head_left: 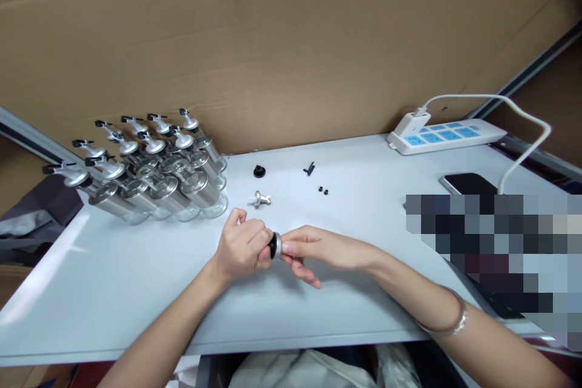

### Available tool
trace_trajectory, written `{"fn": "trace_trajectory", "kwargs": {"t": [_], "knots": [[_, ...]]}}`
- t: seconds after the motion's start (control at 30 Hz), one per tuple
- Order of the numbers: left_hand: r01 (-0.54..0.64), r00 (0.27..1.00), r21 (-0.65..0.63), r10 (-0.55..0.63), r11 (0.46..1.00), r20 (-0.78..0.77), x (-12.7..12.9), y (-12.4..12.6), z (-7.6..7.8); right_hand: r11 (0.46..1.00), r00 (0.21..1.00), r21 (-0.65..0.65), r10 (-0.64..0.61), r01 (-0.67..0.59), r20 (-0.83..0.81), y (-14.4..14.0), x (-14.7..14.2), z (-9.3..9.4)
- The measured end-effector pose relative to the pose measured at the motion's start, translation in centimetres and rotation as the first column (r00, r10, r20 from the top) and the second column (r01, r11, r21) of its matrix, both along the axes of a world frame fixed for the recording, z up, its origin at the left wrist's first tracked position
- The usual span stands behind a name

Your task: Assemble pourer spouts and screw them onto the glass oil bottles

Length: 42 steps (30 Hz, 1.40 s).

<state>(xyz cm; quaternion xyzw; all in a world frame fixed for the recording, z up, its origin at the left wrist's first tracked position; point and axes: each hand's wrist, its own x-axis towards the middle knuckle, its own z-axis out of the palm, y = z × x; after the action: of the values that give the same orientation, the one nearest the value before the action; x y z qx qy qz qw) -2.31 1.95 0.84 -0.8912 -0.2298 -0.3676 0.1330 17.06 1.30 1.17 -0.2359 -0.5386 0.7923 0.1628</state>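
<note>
Between my hands is a round cap [279, 245] with a black side and a silver rim. The fingers of my left hand [245, 244] are wrapped round its black side, partly hiding it. From the other side, my right hand [318, 247] pinches the silver rim between thumb and fingers, its lower fingers loose. Just beyond my left hand a small silver pourer spout [261, 199] lies on its side on the white table [345, 300]. Farther back are a black round stopper [259, 171], a thin black lever piece [310, 168] and two tiny black plugs [323, 191].
Several glass bottles [204, 194] with steel sleeves and silver pourer tops stand grouped at the left. At the back right lies a power strip [448, 135] with a white charger [413, 124] and cable [522, 109]. A phone [470, 183] lies nearby. Cardboard [309, 42] walls the back.
</note>
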Motion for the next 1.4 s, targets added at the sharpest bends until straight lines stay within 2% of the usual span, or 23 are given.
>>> {"fn": "trace_trajectory", "kwargs": {"t": [0.1, 0.2, 0.27, 0.37, 0.43, 0.5, 0.57, 0.67, 0.77, 0.83, 0.87, 0.9, 0.93, 0.97, 1.0, 1.03, 1.1, 1.17, 1.2, 1.23, 1.27, 1.3, 1.4], "knots": [[-0.043, 0.999, -0.001, 0.043, 0.999, 0.006, -0.1, 0.1, 0.4, 0.982, 0.993, 0.185, -0.049, 0.028, 0.111, -0.2, -0.1, 0.6], [-0.080, 0.997, -0.041, 0.081, 0.996, 0.012, 0.1, 0.3, 0.5, 0.890, 0.958, 0.451, -0.181, 0.063, 0.224, -0.4, -0.1, 1.4], [-0.106, 0.994, -0.109, 0.109, 0.988, 0.019, 0.2, 0.3, 0.3, 0.756, 0.920, 0.652, -0.292, 0.054, 0.263, -0.5, 0.0, 1.6], [-0.142, 0.987, -0.245, 0.157, 0.959, 0.042, 0.5, 0.3, -0.3, 0.465, 0.866, 0.885, -0.448, 0.015, 0.221, -0.3, 0.1, 1.3], [-0.155, 0.980, -0.334, 0.186, 0.930, 0.064, 0.7, 0.2, -0.6, 0.287, 0.842, 0.958, -0.512, -0.022, 0.173, -0.2, 0.2, 0.8], [-0.164, 0.975, -0.440, 0.214, 0.883, 0.066, 0.9, 0.2, -0.9, 0.139, 0.830, 0.989, -0.544, -0.054, 0.122, 0.0, 0.3, 0.3], [-0.167, 0.969, -0.555, 0.239, 0.815, 0.059, 1.0, 0.1, -0.9, -0.001, 0.824, 0.997, -0.564, -0.071, 0.058, 0.1, 0.4, 0.0], [-0.156, 0.955, -0.717, 0.289, 0.679, 0.066, 1.2, 0.1, -0.8, -0.182, 0.812, 0.979, -0.583, -0.090, -0.033, 0.2, 0.4, -0.1], [-0.084, 0.938, -0.869, 0.332, 0.488, 0.096, 1.3, 0.2, -0.7, -0.332, 0.799, 0.935, -0.592, -0.121, -0.107, 0.2, 0.4, 0.0], [0.001, 0.933, -0.945, 0.341, 0.328, 0.119, 1.4, 0.2, -0.8, -0.396, 0.798, 0.907, -0.588, -0.141, -0.133, 0.2, 0.5, 0.0], [0.039, 0.930, -0.964, 0.343, 0.264, 0.131, 1.3, 0.2, -0.9, -0.409, 0.798, 0.901, -0.586, -0.145, -0.138, 0.2, 0.5, -0.1], [0.064, 0.927, -0.971, 0.346, 0.231, 0.144, 1.3, 0.2, -0.9, -0.405, 0.799, 0.904, -0.585, -0.140, -0.139, 0.2, 0.5, -0.1], [0.074, 0.923, -0.971, 0.352, 0.229, 0.154, 1.2, 0.1, -1.0, -0.378, 0.800, 0.918, -0.585, -0.122, -0.134, 0.2, 0.5, -0.1], [0.072, 0.919, -0.963, 0.358, 0.258, 0.164, 1.0, 0.1, -1.1, -0.323, 0.800, 0.942, -0.587, -0.090, -0.124, 0.2, 0.5, -0.1], [0.058, 0.916, -0.949, 0.361, 0.310, 0.174, 0.8, 0.0, -1.2, -0.232, 0.800, 0.972, -0.591, -0.042, -0.106, 0.3, 0.6, 0.0], [0.038, 0.915, -0.928, 0.360, 0.371, 0.182, 0.6, -0.1, -1.3, -0.109, 0.797, 0.994, -0.599, 0.016, -0.078, 0.3, 0.6, 0.1], [-0.008, 0.924, -0.870, 0.337, 0.494, 0.183, 0.2, -0.1, -1.4, 0.226, 0.794, 0.965, -0.607, 0.131, 0.035, 0.4, 0.7, 0.4], [-0.046, 0.941, -0.777, 0.289, 0.627, 0.178, -0.2, -0.1, -1.5, 0.565, 0.805, 0.793, -0.568, 0.230, 0.171, 0.6, 0.8, 0.8], [-0.057, 0.950, -0.718, 0.259, 0.694, 0.175, -0.4, -0.1, -1.5, 0.696, 0.824, 0.666, -0.524, 0.268, 0.215, 0.7, 0.8, 0.9], [-0.056, 0.962, -0.652, 0.216, 0.756, 0.168, -0.5, 0.0, -1.5, 0.791, 0.849, 0.534, -0.476, 0.299, 0.229, 0.8, 0.9, 0.9], [-0.045, 0.974, -0.586, 0.165, 0.809, 0.154, -0.5, 0.1, -1.5, 0.853, 0.875, 0.411, -0.434, 0.322, 0.215, 0.9, 0.9, 0.9], [-0.026, 0.985, -0.523, 0.112, 0.852, 0.134, -0.5, 0.1, -1.4, 0.890, 0.896, 0.308, -0.403, 0.337, 0.187, 1.0, 0.9, 0.9], [0.017, 0.997, -0.366, 0.013, 0.931, 0.079, -0.3, 0.2, -1.2, 0.930, 0.923, 0.131, -0.359, 0.343, 0.136, 1.1, 0.9, 0.8]]}}
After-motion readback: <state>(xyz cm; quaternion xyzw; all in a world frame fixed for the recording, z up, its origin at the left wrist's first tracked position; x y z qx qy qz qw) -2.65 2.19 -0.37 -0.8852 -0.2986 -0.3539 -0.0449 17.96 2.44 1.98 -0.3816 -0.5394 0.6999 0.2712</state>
